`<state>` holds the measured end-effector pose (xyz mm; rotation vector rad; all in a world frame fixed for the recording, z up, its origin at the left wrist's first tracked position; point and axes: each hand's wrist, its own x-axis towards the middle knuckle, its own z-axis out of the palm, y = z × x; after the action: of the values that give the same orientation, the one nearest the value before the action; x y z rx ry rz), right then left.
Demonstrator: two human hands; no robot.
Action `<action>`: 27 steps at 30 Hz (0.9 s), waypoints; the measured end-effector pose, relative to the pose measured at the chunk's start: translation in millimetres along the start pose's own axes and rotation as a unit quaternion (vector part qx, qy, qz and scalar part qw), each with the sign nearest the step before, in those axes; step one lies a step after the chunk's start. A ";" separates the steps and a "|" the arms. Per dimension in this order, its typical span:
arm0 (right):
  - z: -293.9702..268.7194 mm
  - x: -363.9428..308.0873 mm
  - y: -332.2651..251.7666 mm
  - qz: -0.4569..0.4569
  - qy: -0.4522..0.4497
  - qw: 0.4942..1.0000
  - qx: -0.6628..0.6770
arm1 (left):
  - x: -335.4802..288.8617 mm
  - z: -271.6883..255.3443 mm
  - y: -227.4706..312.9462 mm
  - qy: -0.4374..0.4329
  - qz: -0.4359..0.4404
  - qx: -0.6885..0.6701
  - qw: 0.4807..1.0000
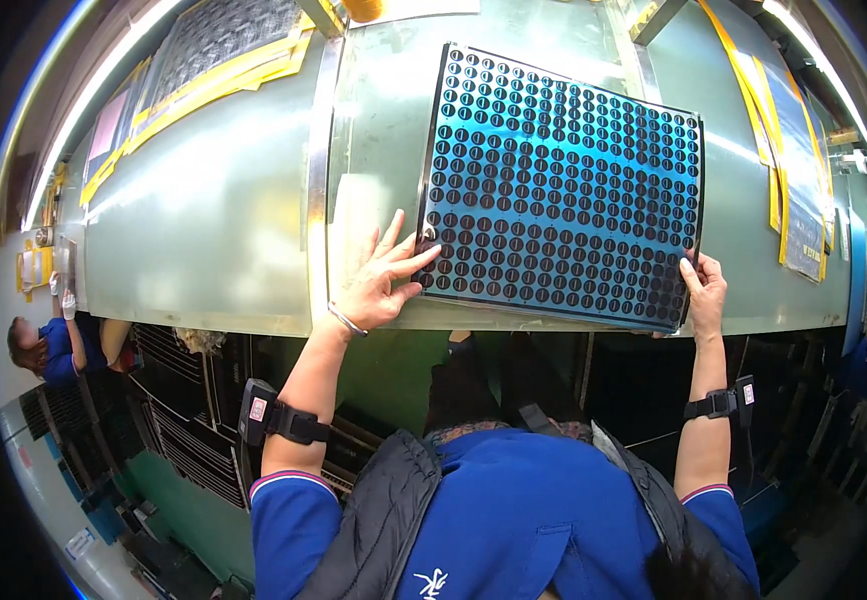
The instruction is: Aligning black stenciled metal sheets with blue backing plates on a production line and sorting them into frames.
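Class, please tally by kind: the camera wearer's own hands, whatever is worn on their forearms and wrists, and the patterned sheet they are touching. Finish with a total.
Bare hands, left hand and right hand: 2
Black armbands: 2
Metal bracelet: 1
Blue sheet with dark circles: 1
Total: 6

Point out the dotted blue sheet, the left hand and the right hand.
Dotted blue sheet [564, 192]: head view, middle of its face.
Left hand [376, 286]: head view, back of the hand.
Right hand [707, 294]: head view, near the thumb's base.
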<state>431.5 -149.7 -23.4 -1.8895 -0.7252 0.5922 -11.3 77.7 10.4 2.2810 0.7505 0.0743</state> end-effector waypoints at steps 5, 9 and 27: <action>2.4 1.6 0.7 -0.002 -0.006 1.000 -0.001 | -0.2 -2.4 1.2 -0.009 -0.005 0.014 1.000; 3.2 1.3 -7.6 -0.006 0.000 1.000 -0.027 | 3.1 0.4 -0.4 -0.002 0.001 0.020 1.000; 25.1 158.9 -78.7 0.004 -0.051 0.918 -0.392 | 8.8 1.3 17.8 -0.003 -0.010 0.071 0.997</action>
<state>508.4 4.6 25.3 -2.6073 -1.1395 0.4316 5.1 71.5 19.7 2.4056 0.7985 0.0060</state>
